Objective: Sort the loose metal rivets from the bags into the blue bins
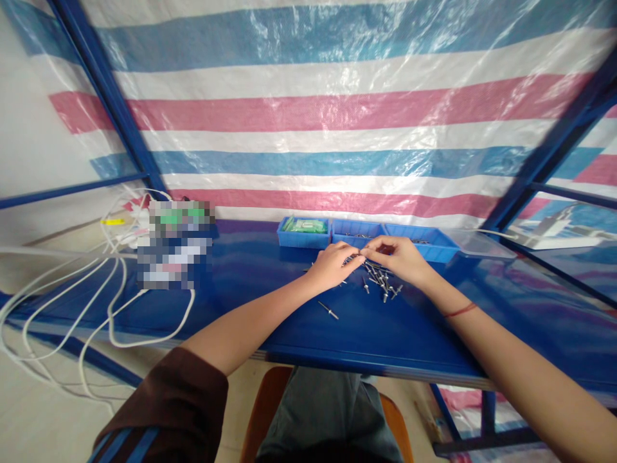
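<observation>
Over the blue tabletop, my left hand and my right hand meet fingertip to fingertip. Both are closed in a pinch around a small piece, mostly hidden by the fingers, that looks like a blind rivet. Below and between them lies a loose pile of silver blind rivets with thin pins. A single rivet lies apart, nearer the front edge. Some rivets are partly covered by my left hand.
Behind my hands stand three joined blue bins: the left bin holds green packets, the middle bin and right bin small metal parts. White cables hang at the left. Blue frame posts flank the table.
</observation>
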Motion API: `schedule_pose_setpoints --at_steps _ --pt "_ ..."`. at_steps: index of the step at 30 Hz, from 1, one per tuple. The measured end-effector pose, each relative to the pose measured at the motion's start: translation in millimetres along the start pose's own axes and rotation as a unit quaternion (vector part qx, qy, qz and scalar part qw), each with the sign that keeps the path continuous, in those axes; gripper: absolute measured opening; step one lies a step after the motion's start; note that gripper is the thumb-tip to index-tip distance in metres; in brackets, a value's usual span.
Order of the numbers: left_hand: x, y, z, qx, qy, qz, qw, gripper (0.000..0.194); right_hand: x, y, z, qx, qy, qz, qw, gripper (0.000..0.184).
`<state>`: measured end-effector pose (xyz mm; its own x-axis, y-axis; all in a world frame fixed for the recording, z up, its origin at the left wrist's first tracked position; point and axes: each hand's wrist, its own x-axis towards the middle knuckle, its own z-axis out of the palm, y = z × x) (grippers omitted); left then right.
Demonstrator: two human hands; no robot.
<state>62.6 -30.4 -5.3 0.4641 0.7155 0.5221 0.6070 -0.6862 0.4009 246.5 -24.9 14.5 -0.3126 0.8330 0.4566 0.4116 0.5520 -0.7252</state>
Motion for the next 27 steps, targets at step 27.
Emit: schedule_pose_setpoints --at_steps 27 --pt "5 -9 -6.7 -0.036 0.102 -0.017 0.994 0.011 -5 -19 0 -0.162 0.021 -0.193 0.968 0.018"
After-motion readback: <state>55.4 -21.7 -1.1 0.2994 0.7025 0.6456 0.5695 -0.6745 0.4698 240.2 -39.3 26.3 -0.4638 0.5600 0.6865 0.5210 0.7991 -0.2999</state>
